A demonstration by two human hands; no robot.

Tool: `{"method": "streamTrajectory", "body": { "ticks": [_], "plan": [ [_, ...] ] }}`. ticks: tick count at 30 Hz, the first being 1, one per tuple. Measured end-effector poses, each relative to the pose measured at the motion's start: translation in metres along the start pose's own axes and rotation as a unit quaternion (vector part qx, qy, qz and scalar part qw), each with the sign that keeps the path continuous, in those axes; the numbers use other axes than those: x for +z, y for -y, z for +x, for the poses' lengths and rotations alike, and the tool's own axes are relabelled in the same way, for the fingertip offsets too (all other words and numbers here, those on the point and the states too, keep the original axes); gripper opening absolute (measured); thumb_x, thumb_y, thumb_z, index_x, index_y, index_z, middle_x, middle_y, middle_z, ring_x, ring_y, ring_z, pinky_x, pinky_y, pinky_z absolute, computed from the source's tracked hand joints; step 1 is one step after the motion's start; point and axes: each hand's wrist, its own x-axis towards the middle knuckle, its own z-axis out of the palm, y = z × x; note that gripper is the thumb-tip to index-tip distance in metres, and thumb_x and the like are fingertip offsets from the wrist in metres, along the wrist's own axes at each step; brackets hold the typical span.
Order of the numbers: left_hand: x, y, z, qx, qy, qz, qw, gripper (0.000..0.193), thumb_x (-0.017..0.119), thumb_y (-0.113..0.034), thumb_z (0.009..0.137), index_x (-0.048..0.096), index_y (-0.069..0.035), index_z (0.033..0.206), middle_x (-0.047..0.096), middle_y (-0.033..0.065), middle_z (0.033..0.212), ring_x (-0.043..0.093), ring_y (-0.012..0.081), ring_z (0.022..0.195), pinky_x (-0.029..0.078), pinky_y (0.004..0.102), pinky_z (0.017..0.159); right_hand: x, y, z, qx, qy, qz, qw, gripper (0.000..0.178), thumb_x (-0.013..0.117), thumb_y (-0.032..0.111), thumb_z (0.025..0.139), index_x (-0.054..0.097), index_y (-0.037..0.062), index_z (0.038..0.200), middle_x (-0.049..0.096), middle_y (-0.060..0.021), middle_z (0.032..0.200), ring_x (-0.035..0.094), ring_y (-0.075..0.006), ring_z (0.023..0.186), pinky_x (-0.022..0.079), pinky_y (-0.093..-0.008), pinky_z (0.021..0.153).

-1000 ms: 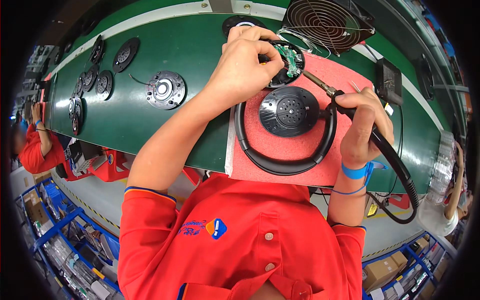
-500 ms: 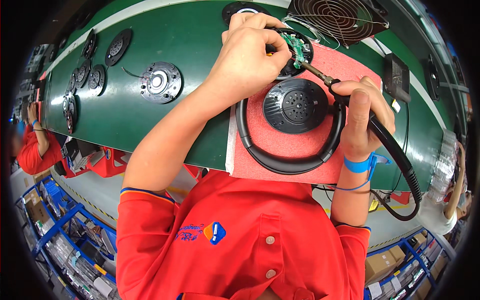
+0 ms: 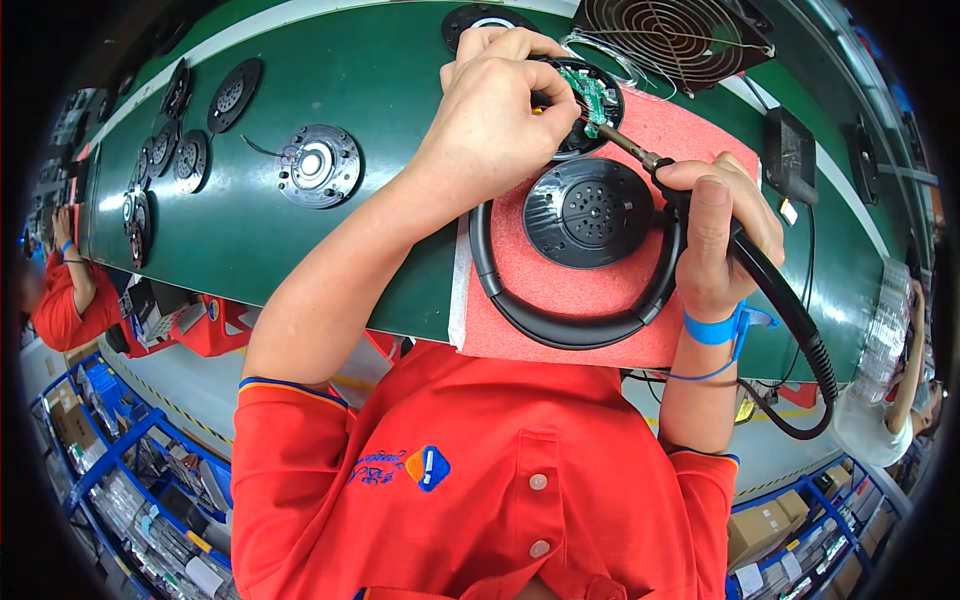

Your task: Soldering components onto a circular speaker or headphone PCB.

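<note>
Jutting from right grip [image 3: 715, 230], soldering iron [image 3: 770, 277]

PCB [image 3: 592, 98] pt. hid. by L hand [image 3: 498, 115], iron tip [image 3: 625, 143] contact too sm. to tell, fan [image 3: 670, 40] cut @ top

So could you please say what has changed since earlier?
The tip of the soldering iron has moved inward from the rim of the ear cup to the lower end of the circuit board. The right hand still grips it; the left hand stays at the cup.
</note>
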Motion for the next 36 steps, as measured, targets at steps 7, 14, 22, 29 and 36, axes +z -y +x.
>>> {"method": "streamTrajectory", "body": {
  "ticks": [7, 14, 22, 29, 36],
  "plan": [
    [0.0, -0.0005, -0.0004, -0.001, 0.001, 0.007, 1.0, 0.011, 0.066, -0.014, 0.074, 0.068, -0.005, 0.077, 0.061, 0.0086, 0.112, 0.046, 0.0286, 0.111, 0.035, 0.0376, 0.097, -0.002, -0.0024, -0.0005, -0.025, -0.021, 0.0, 0.999, 0.016, 0.059, 0.013, 0.086, 0.064, 0.0007, 0.076, 0.061, -0.0069, 0.065, 0.051, -0.0158, 0.053, 0.039, -0.0264, 0.051],
    [-0.0015, -0.0006, -0.0007, 0.008, 0.0, 0.003, 1.0, 0.009, 0.066, -0.013, 0.073, 0.067, -0.006, 0.078, 0.06, 0.0079, 0.112, 0.046, 0.0283, 0.11, 0.035, 0.0369, 0.097, -0.0025, -0.0024, -0.002, -0.023, -0.048, 0.017, 0.998, 0.02, 0.057, 0.015, 0.088, 0.064, -0.0001, 0.076, 0.061, -0.0072, 0.064, 0.049, -0.0156, 0.052, 0.037, -0.0267, 0.05],
    [-0.0069, -0.0021, 0.0026, 0.049, 0.023, 0.019, 0.998, 0.008, 0.066, -0.011, 0.07, 0.064, -0.008, 0.078, 0.058, 0.0077, 0.114, 0.044, 0.0289, 0.112, 0.034, 0.0389, 0.097, -0.0043, -0.0005, -0.0023, -0.014, -0.029, 0.01, 0.999, 0.017, 0.058, 0.012, 0.086, 0.064, 0.001, 0.076, 0.062, -0.007, 0.065, 0.05, -0.0161, 0.052, 0.038, -0.0268, 0.05],
    [-0.0068, -0.0046, 0.0054, 0.08, 0.029, 0.061, 0.995, 0.008, 0.066, -0.009, 0.067, 0.062, -0.007, 0.074, 0.056, 0.008, 0.115, 0.043, 0.0302, 0.114, 0.033, 0.0414, 0.096, -0.0003, 0.0036, -0.0013, -0.01, -0.007, 0.001, 1.0, 0.031, 0.049, 0.016, 0.092, 0.061, -0.0063, 0.075, 0.063, -0.0105, 0.07, 0.044, -0.014, 0.057, 0.032, -0.0277, 0.052],
    [-0.0057, -0.0087, 0.0044, 0.102, 0.005, 0.097, 0.99, 0.008, 0.066, -0.006, 0.065, 0.061, -0.006, 0.071, 0.057, 0.0067, 0.112, 0.044, 0.0292, 0.113, 0.034, 0.0408, 0.093, 0.003, 0.0021, -0.0022, -0.014, -0.003, 0.016, 1.0, 0.026, 0.052, 0.013, 0.091, 0.062, -0.0057, 0.076, 0.061, -0.0091, 0.069, 0.043, -0.0126, 0.056, 0.03, -0.0257, 0.05]
  ]
}}
